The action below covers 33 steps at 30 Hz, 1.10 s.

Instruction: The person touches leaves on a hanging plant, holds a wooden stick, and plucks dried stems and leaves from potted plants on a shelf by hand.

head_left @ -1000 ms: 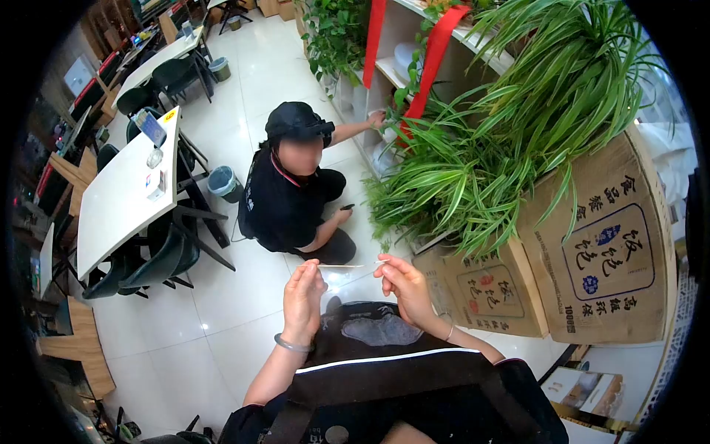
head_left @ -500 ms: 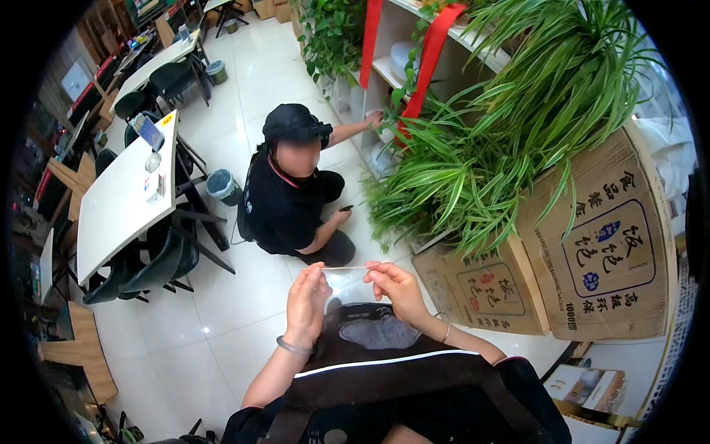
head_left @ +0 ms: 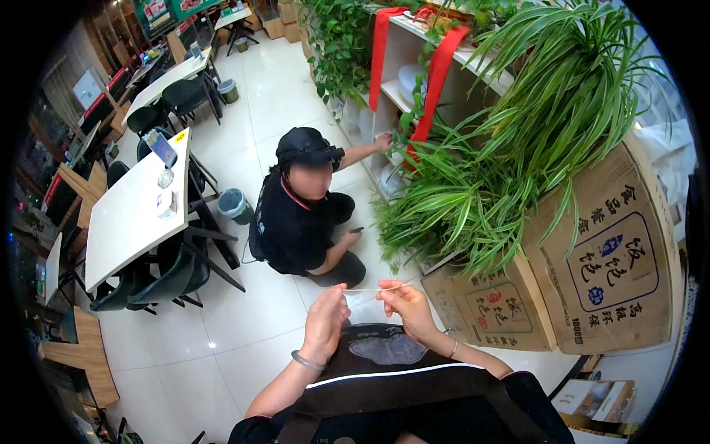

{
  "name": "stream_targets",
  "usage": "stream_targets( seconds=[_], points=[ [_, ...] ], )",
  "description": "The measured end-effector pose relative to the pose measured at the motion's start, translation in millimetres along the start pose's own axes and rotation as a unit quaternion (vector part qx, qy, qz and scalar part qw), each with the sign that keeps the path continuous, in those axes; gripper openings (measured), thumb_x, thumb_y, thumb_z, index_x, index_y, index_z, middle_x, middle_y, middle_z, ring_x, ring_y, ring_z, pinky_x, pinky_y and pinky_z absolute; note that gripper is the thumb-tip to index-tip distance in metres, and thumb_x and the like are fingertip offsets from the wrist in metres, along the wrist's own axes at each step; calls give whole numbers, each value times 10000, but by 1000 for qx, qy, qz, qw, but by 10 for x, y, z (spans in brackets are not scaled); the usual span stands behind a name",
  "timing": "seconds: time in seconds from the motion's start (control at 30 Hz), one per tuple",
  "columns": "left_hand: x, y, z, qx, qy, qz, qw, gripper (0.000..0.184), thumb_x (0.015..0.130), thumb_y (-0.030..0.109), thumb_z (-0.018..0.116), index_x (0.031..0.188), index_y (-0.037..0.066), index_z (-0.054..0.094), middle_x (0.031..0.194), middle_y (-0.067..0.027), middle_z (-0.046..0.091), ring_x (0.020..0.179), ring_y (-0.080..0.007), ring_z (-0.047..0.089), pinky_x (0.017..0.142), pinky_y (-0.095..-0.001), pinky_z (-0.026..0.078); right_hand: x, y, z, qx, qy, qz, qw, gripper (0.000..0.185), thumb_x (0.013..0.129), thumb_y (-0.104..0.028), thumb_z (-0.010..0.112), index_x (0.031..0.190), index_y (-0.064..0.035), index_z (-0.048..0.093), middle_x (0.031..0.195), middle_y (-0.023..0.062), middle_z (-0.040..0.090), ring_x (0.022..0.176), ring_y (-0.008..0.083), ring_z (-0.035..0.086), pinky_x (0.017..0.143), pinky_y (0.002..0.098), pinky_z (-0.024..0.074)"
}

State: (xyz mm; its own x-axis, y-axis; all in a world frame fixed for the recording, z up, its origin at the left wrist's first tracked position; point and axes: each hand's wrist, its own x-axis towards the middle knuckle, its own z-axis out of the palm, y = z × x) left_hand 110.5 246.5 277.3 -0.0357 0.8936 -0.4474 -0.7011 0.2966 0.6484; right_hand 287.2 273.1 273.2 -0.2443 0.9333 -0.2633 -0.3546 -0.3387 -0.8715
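My left hand pinches one end of a thin pale strand between thumb and fingertips. On the other side, my right hand grips it too, and a short end sticks out past those fingers. The strand runs nearly straight across the gap between my hands; whether it is string or a thin stick I cannot make out. Both hands are in front of my dark apron, above its grey patch.
A person in black squats ahead, one hand at the white shelf. Spider plants and red ribbons hang there. Cardboard boxes stand right. Left are a white table, dark chairs and a bin.
The view has shifted slightly, so the surroundings sit lower and further right. My hands are a little closer together, with the strand still between them and its right end now showing past my fingers.
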Motion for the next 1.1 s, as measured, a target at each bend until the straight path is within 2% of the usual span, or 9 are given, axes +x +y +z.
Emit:
stream_targets(
  seconds=[0.37, 0.5, 0.67, 0.87, 0.97, 1.1],
  points=[
    [-11, 26, -11, -9, -11, 6, 1000, 233, 885, 189, 583, 1034, 11, 577, 721, 15, 491, 665, -97, 442, 639, -243, 371, 24, 16, 5, -1, -1, -1, 1000, 217, 865, -88, 587, 1031, 50, 565, 857, 67, 617, 635, 70, 510, 579, 202, 426],
    [9, 37, -43, 10, -21, 7, 1000, 230, 897, 187, 555, 1057, 22, 555, 742, -2, 500, 677, -108, 455, 660, -258, 398, 39, 45, -6, 8, 1, -1, 1000, 206, 868, -89, 583, 1016, 53, 564, 866, 75, 622, 629, 71, 512, 577, 201, 427],
    [-19, 41, -9, 35, -40, 7, 999, 259, 894, 165, 554, 1101, 10, 544, 761, 1, 509, 683, -101, 465, 685, -256, 415, 47, 70, -26, 27, 12, -17, 999, 161, 883, -103, 561, 993, 14, 567, 850, 78, 616, 611, 74, 506, 564, 204, 427],
    [-35, 30, 53, 76, -65, -8, 995, 319, 831, 109, 632, 1121, 0, 557, 780, 2, 528, 692, -85, 490, 664, -218, 412, 44, 61, -22, 50, 24, -34, 998, 123, 909, -118, 510, 978, -19, 536, 823, 67, 592, 597, 78, 493, 550, 210, 422],
    [6, -11, -14, 92, -61, -25, 994, 315, 821, 92, 642, 1113, 7, 563, 779, 4, 532, 681, -84, 494, 653, -212, 416, 37, 55, -20, 52, 16, -30, 998, 126, 910, -125, 512, 977, -21, 532, 823, 63, 587, 600, 79, 493, 552, 210, 420],
    [-5, -9, -6, 62, -46, -7, 997, 232, 863, 110, 597, 1067, 1, 577, 730, -3, 531, 662, -89, 501, 635, -213, 417, 24, 42, 4, 37, 10, -15, 999, 137, 908, -140, 522, 970, -20, 538, 818, 55, 586, 603, 77, 494, 558, 207, 416]
  ],
)
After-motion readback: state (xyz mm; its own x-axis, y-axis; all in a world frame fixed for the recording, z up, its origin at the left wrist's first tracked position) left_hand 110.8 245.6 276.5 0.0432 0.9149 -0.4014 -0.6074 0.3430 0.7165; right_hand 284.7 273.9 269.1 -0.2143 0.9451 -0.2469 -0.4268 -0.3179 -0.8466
